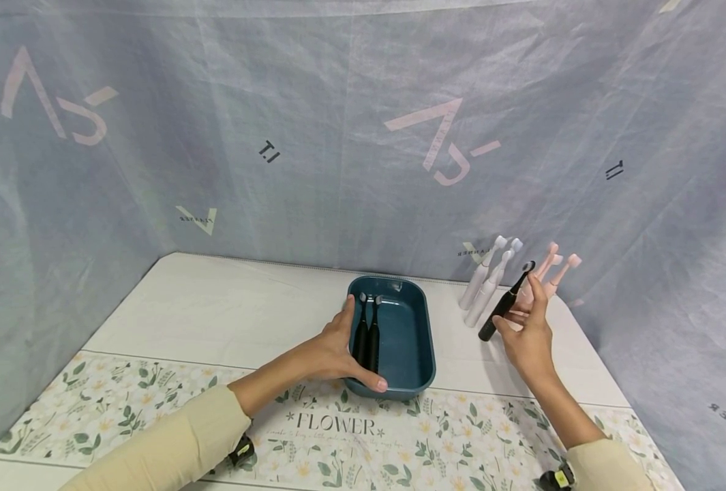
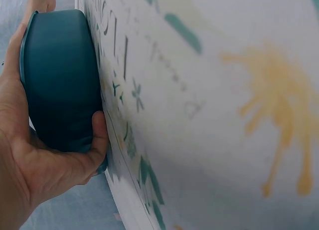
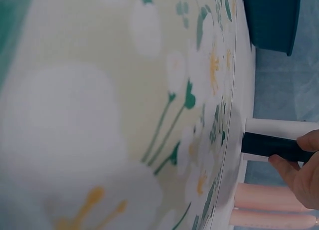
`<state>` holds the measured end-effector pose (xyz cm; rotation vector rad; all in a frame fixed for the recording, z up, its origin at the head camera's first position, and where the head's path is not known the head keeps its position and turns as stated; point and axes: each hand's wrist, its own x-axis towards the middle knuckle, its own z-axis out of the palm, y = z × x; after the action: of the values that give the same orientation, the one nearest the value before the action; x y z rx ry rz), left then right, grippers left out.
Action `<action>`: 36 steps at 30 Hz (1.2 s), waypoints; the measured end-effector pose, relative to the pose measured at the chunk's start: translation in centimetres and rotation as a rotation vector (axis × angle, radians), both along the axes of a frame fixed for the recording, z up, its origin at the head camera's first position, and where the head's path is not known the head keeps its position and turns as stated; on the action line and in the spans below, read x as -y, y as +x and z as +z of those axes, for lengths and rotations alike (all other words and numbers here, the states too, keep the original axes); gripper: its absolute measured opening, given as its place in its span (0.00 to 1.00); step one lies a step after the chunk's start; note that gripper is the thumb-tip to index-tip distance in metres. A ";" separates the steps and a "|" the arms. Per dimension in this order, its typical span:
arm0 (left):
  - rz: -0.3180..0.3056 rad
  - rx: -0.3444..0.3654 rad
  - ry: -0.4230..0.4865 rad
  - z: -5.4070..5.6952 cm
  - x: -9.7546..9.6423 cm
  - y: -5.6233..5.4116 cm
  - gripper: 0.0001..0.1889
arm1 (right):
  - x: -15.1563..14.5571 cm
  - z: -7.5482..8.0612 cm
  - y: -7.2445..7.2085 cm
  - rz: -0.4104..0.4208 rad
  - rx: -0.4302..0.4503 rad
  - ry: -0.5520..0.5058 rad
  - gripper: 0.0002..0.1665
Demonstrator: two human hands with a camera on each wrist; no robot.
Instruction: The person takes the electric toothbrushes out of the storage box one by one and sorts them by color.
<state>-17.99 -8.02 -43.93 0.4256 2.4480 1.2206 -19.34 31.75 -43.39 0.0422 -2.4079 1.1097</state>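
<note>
My left hand (image 1: 333, 346) grips the near left corner of a dark teal tray (image 1: 427, 327), fingers along its left side and thumb at its front wall, as the left wrist view also shows. Two black electric toothbrushes (image 1: 373, 341) lie side by side in the tray, along its left wall, heads toward the back. On the right, my right hand (image 1: 531, 335) pinches a third black electric toothbrush (image 1: 502, 310), tilted with its head up and to the right. In the right wrist view, thumb and fingers hold its dark handle (image 3: 271, 146), whose base is close to the tabletop.
Several white electric toothbrushes (image 1: 476, 285) stand upright just left of my right hand. Behind that hand stand pink electric toothbrushes (image 1: 560, 276), partly hidden. A flower-patterned cloth (image 1: 338, 450) covers the front of the white table (image 1: 215, 300), and grey-blue fabric (image 1: 313, 218) hangs around it.
</note>
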 end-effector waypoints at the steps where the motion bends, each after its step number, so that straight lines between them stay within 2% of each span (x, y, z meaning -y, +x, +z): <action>1: 0.000 0.000 0.001 0.0 0.0 0.0 0.92 | 0.0 0.0 0.0 -0.001 0.000 0.001 0.64; 14: 0.000 0.001 -0.009 0.0 0.0 0.0 0.92 | -0.1 0.3 0.4 -0.048 0.044 0.008 0.65; 20: -0.004 -0.011 -0.017 0.0 0.0 -0.1 0.92 | -0.2 0.5 0.5 -0.070 0.087 0.030 0.62; 31: 0.004 -0.015 -0.030 0.1 -0.1 0.0 0.93 | -0.3 0.6 0.8 -0.106 0.156 -0.005 0.62; 36: 0.006 -0.021 -0.037 0.2 -0.1 0.0 0.93 | 0.1 0.7 1.2 -0.118 0.153 -0.035 0.57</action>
<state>-18.03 -7.91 -43.78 0.4234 2.4868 1.1772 -18.11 31.64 -42.67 -0.2013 -2.4881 1.1364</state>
